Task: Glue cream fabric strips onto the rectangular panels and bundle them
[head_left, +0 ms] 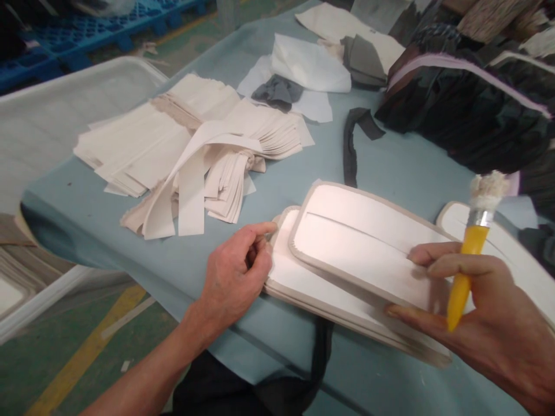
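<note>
Brush (471,245) and panel (359,225) sit pinched in the right grip (489,300). Left grip (234,271) meets the stack (310,283); whether pinching, I can't tell.

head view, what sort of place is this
Likely a factory workshop: piles of pale strips lie on the table, a blue plastic pallet sits behind, and a yellow line crosses the green floor.

Bare left hand (236,271), slim bare left forearm (165,352), bare right hand (498,315), black clothing (212,387) below
</note>
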Motion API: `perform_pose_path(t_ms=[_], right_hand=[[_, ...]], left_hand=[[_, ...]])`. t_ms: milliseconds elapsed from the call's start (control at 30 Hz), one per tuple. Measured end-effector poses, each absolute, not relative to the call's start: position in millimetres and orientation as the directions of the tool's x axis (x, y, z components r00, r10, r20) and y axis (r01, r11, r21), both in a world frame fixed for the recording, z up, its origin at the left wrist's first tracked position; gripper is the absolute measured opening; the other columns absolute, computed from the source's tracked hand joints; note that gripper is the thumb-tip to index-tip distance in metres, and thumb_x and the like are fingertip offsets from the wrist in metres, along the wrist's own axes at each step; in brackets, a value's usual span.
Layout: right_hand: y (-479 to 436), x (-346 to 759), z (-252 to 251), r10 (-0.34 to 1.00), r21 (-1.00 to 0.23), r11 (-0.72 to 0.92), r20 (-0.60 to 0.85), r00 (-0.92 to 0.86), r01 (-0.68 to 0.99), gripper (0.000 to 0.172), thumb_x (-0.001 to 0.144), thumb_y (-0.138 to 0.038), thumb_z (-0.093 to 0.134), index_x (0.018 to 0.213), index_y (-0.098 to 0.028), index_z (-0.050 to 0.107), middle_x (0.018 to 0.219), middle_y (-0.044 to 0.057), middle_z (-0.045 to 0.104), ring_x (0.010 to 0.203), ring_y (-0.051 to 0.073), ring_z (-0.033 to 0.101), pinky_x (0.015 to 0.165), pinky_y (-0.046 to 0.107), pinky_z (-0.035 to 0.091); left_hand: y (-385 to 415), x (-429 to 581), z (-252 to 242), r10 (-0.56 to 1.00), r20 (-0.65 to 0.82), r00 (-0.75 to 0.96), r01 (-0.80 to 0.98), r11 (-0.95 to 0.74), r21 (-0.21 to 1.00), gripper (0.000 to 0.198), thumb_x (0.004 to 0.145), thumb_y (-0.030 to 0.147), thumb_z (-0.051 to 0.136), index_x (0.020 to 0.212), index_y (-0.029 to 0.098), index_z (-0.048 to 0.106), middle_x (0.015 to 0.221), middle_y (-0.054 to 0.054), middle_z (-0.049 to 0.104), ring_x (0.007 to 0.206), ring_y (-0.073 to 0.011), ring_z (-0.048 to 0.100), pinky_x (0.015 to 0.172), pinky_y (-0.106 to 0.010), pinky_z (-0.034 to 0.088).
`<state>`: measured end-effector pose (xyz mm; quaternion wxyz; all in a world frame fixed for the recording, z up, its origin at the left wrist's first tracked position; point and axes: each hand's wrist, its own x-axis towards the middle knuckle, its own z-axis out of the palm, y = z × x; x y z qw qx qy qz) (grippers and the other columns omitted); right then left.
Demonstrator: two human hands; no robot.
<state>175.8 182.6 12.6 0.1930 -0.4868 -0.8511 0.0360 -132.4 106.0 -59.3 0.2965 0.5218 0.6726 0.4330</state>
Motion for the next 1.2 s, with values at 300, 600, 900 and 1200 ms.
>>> perform_pose_path(t_ms=[300,600,900,1200], right_hand=[[160.5,159.8,9.6,0.719,-0.184,0.693,0.249,-0.649,0.697,0.050,0.099,-0.078,0.049,0.100,-0.029,0.042,0.097,0.007,0.073,0.080,0.024,0.079,0.057,0.034,0.062],[153.2,161.6,-2.1,0.745,-0.196,0.666,0.226,-0.628,0.720,0.048,0.100,-0.075,0.049,0.104,-0.028,0.044,0.101,0.008,0.075,0.083,0.023,0.079,0.062,0.035,0.060],[144.5,165.1,-16.2,0.784,-0.376,0.619,0.250,-0.568,0.689,0.051,0.090,-0.066,0.075,0.111,-0.027,0.050,0.109,0.006,0.072,0.094,0.025,0.072,0.078,0.037,0.055],[140.7,160.6,-25.2,0.745,-0.335,0.666,0.347,-0.570,0.666,0.050,0.088,-0.062,0.080,0.109,-0.026,0.052,0.107,0.006,0.075,0.087,0.025,0.070,0.072,0.036,0.050]], left_hand=[[105.0,-134.1,-50.0,0.965,0.066,-0.252,0.421,0.048,0.906,0.039,0.107,0.032,0.040,0.125,0.017,0.072,0.106,-0.004,0.079,0.097,-0.0161,0.070,0.093,-0.027,0.051],[105.8,-131.6,-55.9,0.962,0.049,-0.270,0.403,0.067,0.913,0.027,0.097,0.029,0.059,0.117,0.018,0.073,0.075,0.005,0.060,0.063,-0.0104,0.054,0.067,-0.026,0.046],[109.0,-130.4,-50.8,0.959,0.037,-0.282,0.365,0.071,0.928,0.030,0.088,0.027,0.064,0.115,0.017,0.073,0.074,0.006,0.056,0.057,-0.0069,0.048,0.055,-0.020,0.042],[109.0,-133.2,-49.9,0.954,0.068,-0.293,0.462,0.079,0.883,0.037,0.086,0.031,0.064,0.118,0.015,0.073,0.077,0.004,0.059,0.059,-0.0091,0.050,0.058,-0.023,0.045]])
